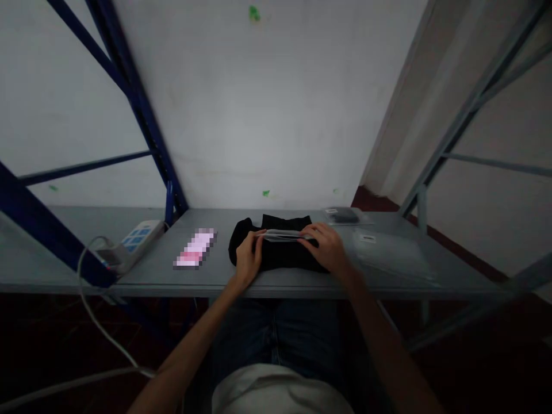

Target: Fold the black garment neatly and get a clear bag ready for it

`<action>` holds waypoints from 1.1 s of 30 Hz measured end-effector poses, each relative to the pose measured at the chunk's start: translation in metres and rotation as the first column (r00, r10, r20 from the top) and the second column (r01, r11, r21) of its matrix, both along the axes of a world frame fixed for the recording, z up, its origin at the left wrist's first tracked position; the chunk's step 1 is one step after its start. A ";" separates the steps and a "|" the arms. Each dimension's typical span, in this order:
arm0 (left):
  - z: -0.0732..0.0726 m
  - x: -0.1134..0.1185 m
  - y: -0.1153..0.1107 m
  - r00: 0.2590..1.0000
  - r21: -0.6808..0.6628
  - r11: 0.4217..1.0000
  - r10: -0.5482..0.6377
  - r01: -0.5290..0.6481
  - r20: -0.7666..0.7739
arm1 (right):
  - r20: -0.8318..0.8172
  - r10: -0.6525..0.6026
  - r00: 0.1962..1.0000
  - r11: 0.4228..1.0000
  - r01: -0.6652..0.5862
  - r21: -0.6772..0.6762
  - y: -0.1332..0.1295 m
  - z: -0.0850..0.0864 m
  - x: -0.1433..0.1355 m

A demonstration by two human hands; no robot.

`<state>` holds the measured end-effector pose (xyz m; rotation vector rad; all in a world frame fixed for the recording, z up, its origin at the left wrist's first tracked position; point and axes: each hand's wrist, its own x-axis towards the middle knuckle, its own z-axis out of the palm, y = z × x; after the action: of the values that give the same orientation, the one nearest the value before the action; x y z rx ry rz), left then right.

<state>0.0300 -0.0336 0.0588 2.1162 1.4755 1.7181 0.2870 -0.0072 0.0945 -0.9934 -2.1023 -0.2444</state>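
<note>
A folded black cloth item (287,255), perhaps a garment, lies on the grey shelf in front of me. Just above it, a thin whitish folded sheet (282,235) is stretched between my two hands; whether it is paper or plastic I cannot tell. My left hand (248,256) pinches the sheet's left end between thumb and fingers. At its right end, my right hand (325,248) grips it the same way, with the wrist over the cloth's right edge. Part of the cloth is hidden behind the sheet and both hands.
Left of the cloth lies a pixelated phone-like shape (195,249). Further left is a white power strip (140,241) with a cable (92,310). Clear plastic bags (392,253) lie at right, behind them a bagged dark item (344,215). Blue posts (142,115) flank the grey shelf (172,279).
</note>
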 end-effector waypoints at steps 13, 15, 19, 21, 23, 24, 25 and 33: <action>-0.004 -0.001 0.000 0.997 -0.006 0.999 0.046 -0.045 0.069 | -0.055 0.019 0.998 0.999 -0.017 0.049 0.003 0.005 0.015; -0.005 -0.002 0.001 0.997 -0.015 0.999 0.041 -0.040 0.067 | -0.053 0.004 0.999 0.999 -0.002 0.041 0.003 0.005 0.016; -0.005 -0.003 0.002 0.993 -0.021 0.997 0.080 -0.078 0.087 | -0.056 -0.020 0.998 1.000 0.021 0.018 0.003 0.005 0.021; -0.004 -0.004 0.003 0.990 -0.022 0.994 0.104 -0.103 0.095 | -0.069 -0.034 0.997 0.999 0.035 0.007 0.003 0.006 0.025; -0.004 -0.005 0.003 0.987 -0.027 0.993 0.120 -0.118 0.103 | -0.076 -0.046 0.996 0.999 0.046 -0.003 0.003 0.006 0.028; -0.004 -0.005 0.003 0.986 -0.027 0.992 0.125 -0.123 0.110 | -0.078 -0.049 0.996 0.999 0.049 -0.003 0.002 0.007 0.029; -0.004 -0.005 0.003 0.985 -0.027 0.992 0.127 -0.125 0.115 | -0.077 -0.052 0.996 0.999 0.052 0.000 0.001 0.008 0.029; -0.008 -0.003 0.002 0.992 0.019 0.996 0.082 -0.085 0.099 | -0.034 0.047 0.998 0.997 -0.044 0.062 -0.013 0.016 -0.005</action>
<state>0.0266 -0.0315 0.0509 1.9758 1.5450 1.8475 0.2821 -0.0204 0.1110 -0.9067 -2.0708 -0.2650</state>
